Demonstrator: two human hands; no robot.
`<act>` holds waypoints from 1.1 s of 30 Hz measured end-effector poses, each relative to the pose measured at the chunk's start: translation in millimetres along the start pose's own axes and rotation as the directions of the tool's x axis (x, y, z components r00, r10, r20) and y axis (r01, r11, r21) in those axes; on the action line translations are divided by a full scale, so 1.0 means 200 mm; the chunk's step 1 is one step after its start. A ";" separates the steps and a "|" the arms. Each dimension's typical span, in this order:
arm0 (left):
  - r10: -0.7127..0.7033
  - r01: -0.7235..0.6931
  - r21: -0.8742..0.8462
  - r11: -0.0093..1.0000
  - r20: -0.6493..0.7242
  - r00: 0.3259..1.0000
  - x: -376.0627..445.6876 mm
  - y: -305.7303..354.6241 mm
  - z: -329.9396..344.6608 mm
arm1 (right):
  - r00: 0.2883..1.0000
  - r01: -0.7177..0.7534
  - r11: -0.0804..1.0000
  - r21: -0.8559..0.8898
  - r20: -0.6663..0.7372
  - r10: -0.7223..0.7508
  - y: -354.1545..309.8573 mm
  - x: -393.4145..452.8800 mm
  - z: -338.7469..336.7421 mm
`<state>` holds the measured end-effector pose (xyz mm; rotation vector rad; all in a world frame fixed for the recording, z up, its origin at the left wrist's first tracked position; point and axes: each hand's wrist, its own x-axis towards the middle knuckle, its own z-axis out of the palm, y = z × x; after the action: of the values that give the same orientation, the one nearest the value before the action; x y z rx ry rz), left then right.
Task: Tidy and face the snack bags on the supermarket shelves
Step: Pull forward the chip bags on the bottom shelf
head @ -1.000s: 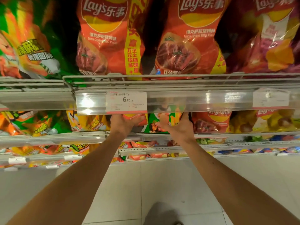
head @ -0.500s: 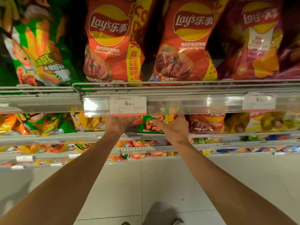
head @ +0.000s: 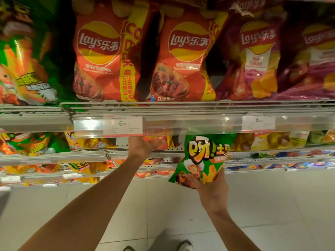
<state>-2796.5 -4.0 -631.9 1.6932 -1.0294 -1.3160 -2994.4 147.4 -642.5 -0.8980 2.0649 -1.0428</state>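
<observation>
**Green snack bag out of its row; second shelf part-faced**

Green foil snack bag (head: 203,158): held in the right hand (head: 211,189), fingers curled round its lower end, label facing out, in front of the second shelf (head: 54,156) and clear of it.

Orange bag (head: 155,140): on the second shelf, under the price rail (head: 181,124). Left hand (head: 143,147) reaches in; fingers curl around its lower edge.

Top shelf: two red Lay's bags (head: 103,57), upright and label forward; purple Lay's bags (head: 257,57) to the right, green-orange bags (head: 23,69) to the left, leaning.

Second shelf: mixed yellow, orange and green bags, several tilted.

Progress, as judged: top row looks mostly faced. The green bag needs a slot among its own kind; second and lower shelves look unsorted.
</observation>
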 end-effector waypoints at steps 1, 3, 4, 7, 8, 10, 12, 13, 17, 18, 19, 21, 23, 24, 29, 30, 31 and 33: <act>0.010 -0.010 -0.017 1.000 0.021 1.000 0.01 -0.01 0.03 | 1.000 0.006 1.000 -0.006 -0.021 -0.006 0.02 0.00 -0.04; -0.004 0.006 -0.028 1.000 0.057 0.998 -0.02 0.01 0.14 | 0.999 0.017 1.000 -0.007 -0.051 -0.017 0.06 0.00 -0.12; 0.030 -0.028 -0.029 0.999 0.060 0.998 -0.03 0.01 0.19 | 0.998 0.015 1.000 -0.002 -0.059 -0.015 0.08 0.01 -0.15; 0.051 -0.056 0.050 0.997 0.099 0.994 -0.02 0.00 0.27 | 0.998 0.007 1.000 0.002 -0.066 -0.007 0.12 0.05 -0.23; 0.052 -0.059 0.062 0.996 0.105 0.993 -0.03 -0.01 0.27 | 0.998 0.012 1.000 -0.003 -0.066 -0.013 0.13 0.06 -0.24; 0.060 -0.073 0.123 0.990 0.105 0.993 -0.03 -0.02 0.27 | 0.998 0.023 1.000 -0.008 -0.061 -0.024 0.15 0.08 -0.26; 0.057 -0.077 0.147 0.986 0.132 0.990 -0.02 -0.03 0.27 | 0.998 0.030 1.000 -0.008 -0.047 -0.030 0.16 0.09 -0.27; 0.055 -0.075 0.148 0.986 0.138 0.989 -0.02 -0.03 0.27 | 0.999 0.035 0.999 -0.009 -0.037 -0.035 0.16 0.09 -0.27; 0.029 -0.053 0.179 0.982 0.137 0.990 -0.03 -0.02 0.27 | 0.999 0.045 0.999 -0.007 -0.009 -0.045 0.16 0.08 -0.27; 0.027 -0.051 0.179 0.983 0.131 0.991 -0.04 -0.01 0.27 | 0.999 0.048 0.999 -0.008 -0.004 -0.048 0.16 0.08 -0.27; 0.031 -0.054 0.195 0.979 0.123 0.992 -0.04 -0.02 0.27 | 0.999 0.050 0.999 -0.009 -0.001 -0.050 0.16 0.08 -0.26; 0.051 -0.078 0.254 0.964 0.111 0.993 -0.04 -0.03 0.26 | 0.998 0.054 0.998 -0.009 0.011 -0.054 0.15 0.07 -0.26; 0.064 -0.093 0.308 0.947 0.103 0.993 -0.04 -0.04 0.25 | 0.998 0.061 0.998 -0.011 0.027 -0.061 0.14 0.06 -0.25; 0.061 -0.091 0.330 0.940 0.103 0.993 -0.05 -0.05 0.25 | 0.998 0.064 0.998 -0.013 0.031 -0.063 0.14 0.05 -0.25; 0.096 -0.154 0.527 0.836 0.136 0.986 -0.09 -0.08 0.13 | 0.996 0.079 0.997 -0.025 0.038 -0.078 0.12 -0.02 -0.18; 0.121 -0.181 0.584 0.791 0.141 0.983 -0.10 -0.10 0.08 | 0.996 0.082 0.996 -0.022 0.042 -0.081 0.11 -0.03 -0.15; 0.153 -0.210 0.634 0.745 0.145 0.978 -0.12 -0.12 0.03 | 0.995 0.087 0.996 -0.018 0.053 -0.086 0.10 -0.06 -0.12; 0.260 -0.286 0.730 0.621 0.152 0.954 -0.18 -0.17 -0.09 | 0.990 0.104 0.995 -0.006 0.094 -0.103 0.07 -0.12 -0.05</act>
<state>-2779.5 43.4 -645.4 1.9612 -1.9595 -0.7294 -2992.8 176.0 -644.6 -1.0491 1.9664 -1.0241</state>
